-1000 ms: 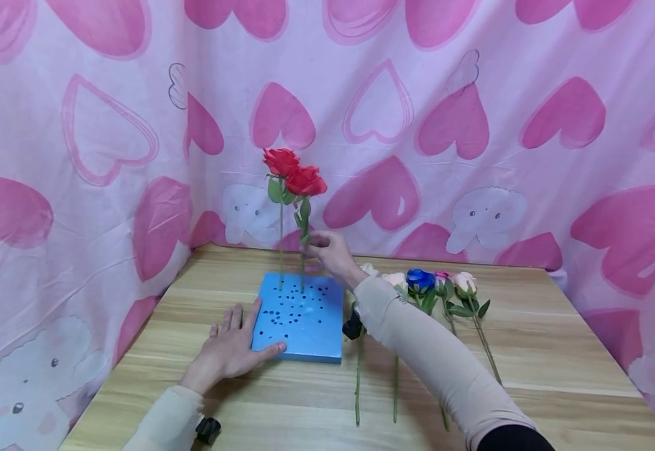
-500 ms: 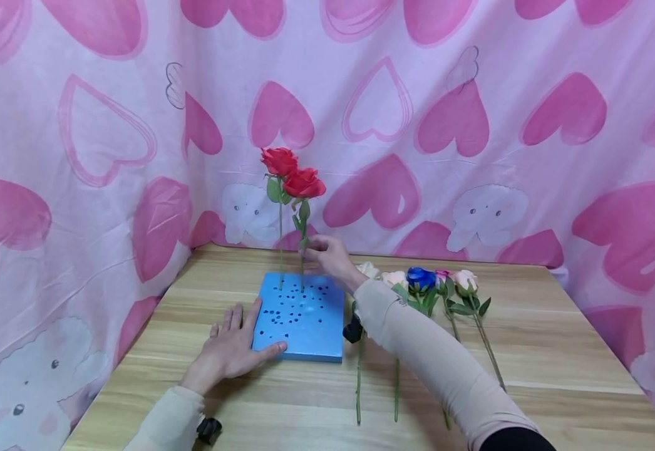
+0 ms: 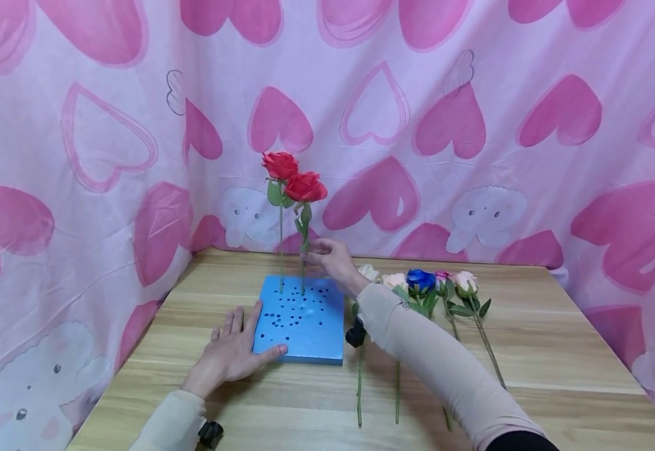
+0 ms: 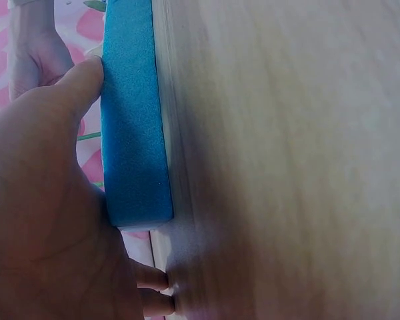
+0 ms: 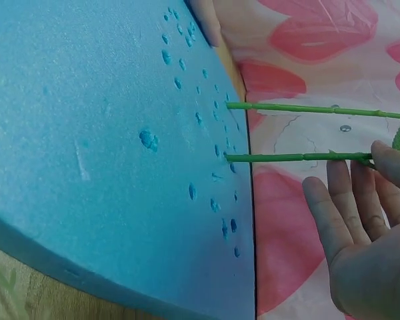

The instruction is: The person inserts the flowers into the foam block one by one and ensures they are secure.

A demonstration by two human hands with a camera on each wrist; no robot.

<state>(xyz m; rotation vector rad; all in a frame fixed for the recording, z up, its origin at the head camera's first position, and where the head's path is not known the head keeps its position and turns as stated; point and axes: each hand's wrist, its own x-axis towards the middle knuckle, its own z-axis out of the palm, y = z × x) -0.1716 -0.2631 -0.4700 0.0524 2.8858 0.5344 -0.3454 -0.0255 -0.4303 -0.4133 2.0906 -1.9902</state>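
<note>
A blue foam board [image 3: 319, 343] pitted with small holes lies on the table. Two red roses stand upright in its far part, the rear bloom [image 3: 280, 165] to the left of the nearer bloom [image 3: 306, 187]. My right hand [image 3: 333, 260] pinches the nearer rose's stem [image 5: 287, 158] below its leaves, thumb on one side and fingertips on the other. The second stem [image 5: 307, 108] rises beside it, untouched. My left hand [image 3: 228, 351] rests at the board's left front corner, fingers straight along the side and thumb [image 4: 87, 77] on the edge.
Right of the board, several roses lie with their stems toward me: white, pale pink, a blue one [image 3: 420, 280], deep pink, and a blush one [image 3: 465, 283] at the far right. My right forearm [image 3: 429, 351] crosses over them. A pink heart-print curtain [image 3: 372, 106] hangs behind the table [image 3: 564, 351].
My right hand stays at the nearer rose's stem, its fingers slightly lower. The roses and left hand hold their places; the head view shifts a little.
</note>
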